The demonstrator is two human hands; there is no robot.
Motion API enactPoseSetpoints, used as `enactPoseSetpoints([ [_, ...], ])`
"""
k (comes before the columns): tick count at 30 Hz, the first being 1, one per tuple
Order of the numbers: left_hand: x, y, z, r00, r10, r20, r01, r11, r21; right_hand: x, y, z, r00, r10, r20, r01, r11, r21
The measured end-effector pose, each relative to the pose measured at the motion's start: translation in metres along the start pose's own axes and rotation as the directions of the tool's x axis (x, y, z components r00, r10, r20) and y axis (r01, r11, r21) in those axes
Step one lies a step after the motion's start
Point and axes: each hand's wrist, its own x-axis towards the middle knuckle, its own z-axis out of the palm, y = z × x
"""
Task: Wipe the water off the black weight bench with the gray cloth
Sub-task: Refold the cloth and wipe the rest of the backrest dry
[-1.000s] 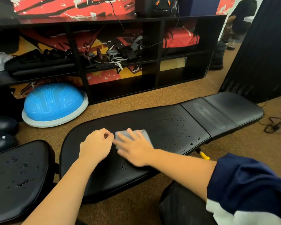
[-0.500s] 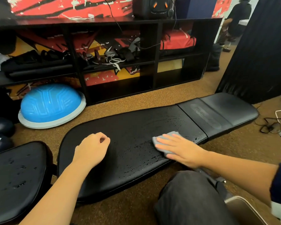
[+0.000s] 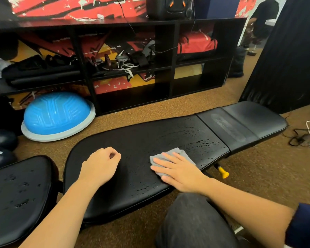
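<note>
A brown speckled floor (image 3: 150, 110) runs before a black shelf unit (image 3: 174, 51). On it stands the low black weight bench (image 3: 141, 140), with water streaks (image 3: 204, 142) toward its right. The right hand (image 3: 181, 172) presses the gray cloth (image 3: 176, 152) flat under straight fingers near the pad's front edge. The left hand (image 3: 100, 165) rests apart on the pad, fingers curled, holding nothing.

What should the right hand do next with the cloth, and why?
Probably slide the gray cloth right, toward the wet streaks near the pad's end: the right hand presses it flat on the black weight bench, and water shows there.
</note>
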Motion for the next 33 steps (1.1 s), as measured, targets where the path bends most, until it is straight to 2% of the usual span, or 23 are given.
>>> enactPoseSetpoints([
  [2, 0.000, 0.003, 0.002, 1.000, 0.010, 0.008, -0.010, 1.000, -0.008, 0.009, 0.003, -0.004, 0.995, -0.078, 0.068, 0.079, 0.997, -0.009],
  [4, 0.000, 0.005, 0.003, 1.000, 0.017, 0.014, -0.017, 1.000, -0.013, 0.014, 0.013, -0.011, 0.988, -0.136, 0.079, 0.139, 0.990, -0.036],
  [6, -0.001, 0.004, 0.002, 1.000, 0.018, 0.022, -0.018, 1.000, -0.010, 0.020, 0.032, -0.018, 0.986, -0.154, 0.064, 0.162, 0.978, -0.135],
  [8, -0.002, 0.002, 0.001, 0.999, 0.017, 0.029, -0.017, 1.000, -0.002, 0.026, 0.062, -0.024, 1.000, -0.010, -0.002, 0.010, 0.986, -0.169],
  [10, -0.003, -0.001, -0.002, 0.999, 0.017, 0.027, -0.017, 1.000, 0.000, 0.031, 0.097, -0.026, 0.963, 0.260, -0.068, -0.267, 0.956, -0.124],
  [12, -0.003, -0.004, -0.004, 1.000, 0.015, 0.027, -0.016, 1.000, 0.013, 0.036, 0.121, -0.021, 0.847, 0.531, -0.021, -0.531, 0.844, -0.079],
  [14, -0.003, -0.008, -0.005, 1.000, 0.014, 0.026, -0.015, 0.999, 0.028, 0.053, 0.122, -0.017, 0.747, 0.663, 0.051, -0.663, 0.748, -0.008],
  [15, -0.003, -0.010, -0.005, 1.000, 0.015, 0.027, -0.016, 0.999, 0.033, 0.063, 0.114, -0.017, 0.743, 0.668, 0.038, -0.668, 0.744, -0.012],
  [17, -0.002, -0.010, -0.005, 1.000, 0.018, 0.021, -0.019, 0.999, 0.039, 0.085, 0.083, -0.020, 0.813, 0.582, 0.003, -0.579, 0.810, -0.095],
  [19, 0.000, -0.009, -0.004, 1.000, 0.015, 0.000, -0.014, 0.999, 0.034, 0.101, 0.036, -0.018, 0.905, 0.424, 0.019, -0.416, 0.895, -0.159],
  [22, 0.003, -0.007, -0.004, 0.999, -0.003, -0.051, 0.002, 1.000, -0.009, 0.107, -0.039, -0.007, 0.992, 0.102, 0.074, -0.101, 0.995, -0.023],
  [25, 0.006, -0.005, -0.005, 0.997, 0.003, -0.071, -0.005, 1.000, -0.028, 0.085, -0.049, -0.008, 0.974, -0.171, 0.151, 0.164, 0.985, 0.057],
  [27, 0.007, -0.005, -0.005, 0.998, 0.010, -0.059, -0.012, 1.000, -0.029, 0.062, -0.031, -0.017, 0.963, -0.236, 0.129, 0.231, 0.972, 0.050],
  [29, 0.006, -0.007, -0.006, 0.999, 0.017, -0.042, -0.018, 1.000, -0.025, 0.047, 0.001, -0.025, 0.972, -0.212, 0.102, 0.218, 0.975, -0.044],
  [30, 0.005, -0.009, -0.007, 0.999, 0.015, -0.035, -0.016, 1.000, -0.021, 0.043, 0.022, -0.028, 0.984, -0.157, 0.085, 0.166, 0.979, -0.115],
  [32, 0.003, -0.013, -0.008, 1.000, 0.005, -0.027, -0.006, 1.000, -0.007, 0.039, 0.071, -0.027, 0.996, 0.086, 0.033, -0.079, 0.980, -0.181],
  [33, 0.002, -0.016, -0.010, 1.000, -0.003, -0.027, 0.003, 1.000, 0.003, 0.040, 0.091, -0.024, 0.969, 0.246, 0.006, -0.242, 0.957, -0.157],
])
